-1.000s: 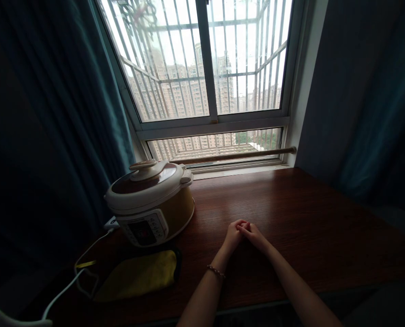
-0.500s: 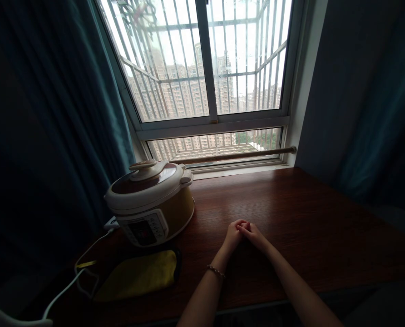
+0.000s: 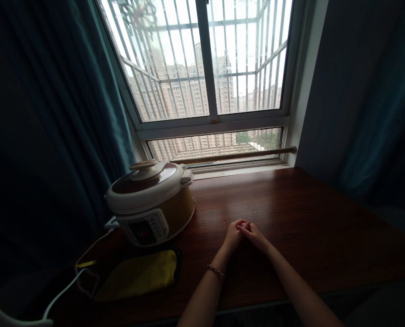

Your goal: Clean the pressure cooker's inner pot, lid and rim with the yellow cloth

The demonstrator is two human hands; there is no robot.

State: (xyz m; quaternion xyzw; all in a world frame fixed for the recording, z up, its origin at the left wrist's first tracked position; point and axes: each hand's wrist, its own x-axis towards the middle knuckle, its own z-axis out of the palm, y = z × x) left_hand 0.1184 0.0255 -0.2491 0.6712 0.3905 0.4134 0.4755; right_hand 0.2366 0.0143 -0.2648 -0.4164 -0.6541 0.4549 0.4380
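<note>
Resting on the dark reddish-brown wooden table, my left hand and my right hand are clasped together. Their fingers fold over each other at the tips, and I see no object between them. A beaded bracelet circles my left wrist. To the left of my hands stands a white and gold electric cooker with its lid on and a control panel facing me. In front of the cooker lies a yellow cloth pouch with a dark edge.
A white cable runs along the table's left side to a white plug or socket block behind the cooker. Beyond the table is a barred window with a rail across its lower part. Blue curtains hang at the left.
</note>
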